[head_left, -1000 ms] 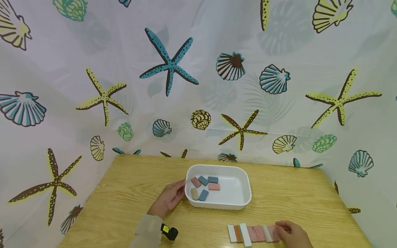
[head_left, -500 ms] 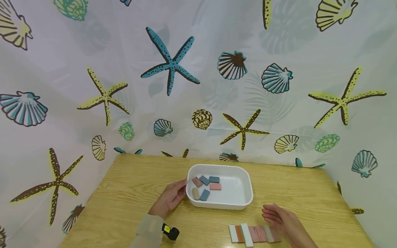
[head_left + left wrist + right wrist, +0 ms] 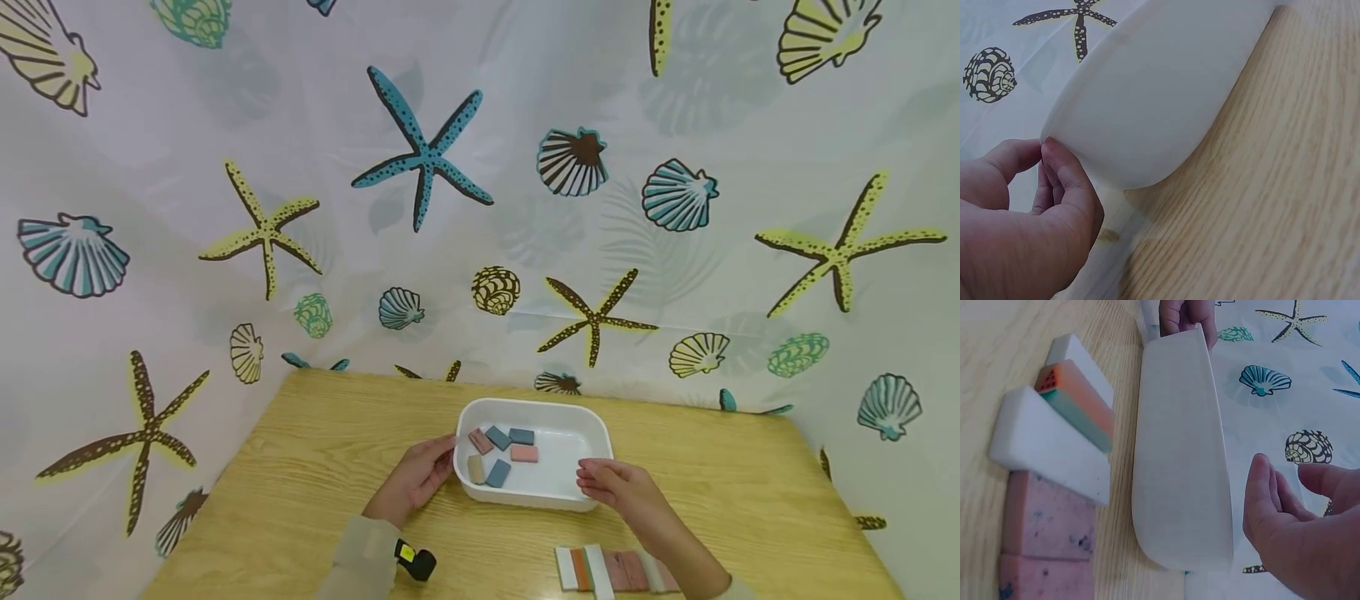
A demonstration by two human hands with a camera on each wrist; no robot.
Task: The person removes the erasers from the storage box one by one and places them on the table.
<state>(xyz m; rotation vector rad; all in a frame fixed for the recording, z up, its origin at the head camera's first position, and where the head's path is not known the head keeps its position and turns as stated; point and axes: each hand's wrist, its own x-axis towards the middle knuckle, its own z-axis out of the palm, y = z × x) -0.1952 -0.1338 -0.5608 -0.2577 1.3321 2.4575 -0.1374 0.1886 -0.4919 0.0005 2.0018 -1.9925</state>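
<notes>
My left hand (image 3: 412, 479) pinches the left end of a white plastic tub (image 3: 534, 500) by its rim; the left wrist view shows thumb and forefinger meeting there. Inside the tub, toward its left half, lie small blocks: several grey-blue (image 3: 498, 473), a pink one (image 3: 524, 453), a reddish one (image 3: 481, 441) and a tan one (image 3: 476, 469). My right hand (image 3: 622, 492) overlaps the tub's right front corner in the head view. Seen from the right wrist, that hand (image 3: 1310, 519) holds nothing, thumb and fingers apart, beside the tub's rim.
On the wooden table (image 3: 337, 417), nearer me, lies a row of erasers: white (image 3: 565, 568), watermelon-patterned (image 3: 1079, 400), and pink (image 3: 625, 572), partly behind my right forearm. A curtain (image 3: 465, 242) printed with starfish and shells hangs around the table's back and sides.
My right hand has left the right end of the eraser row and moved up and left to the tub's right side. My left hand keeps its hold on the rim.
</notes>
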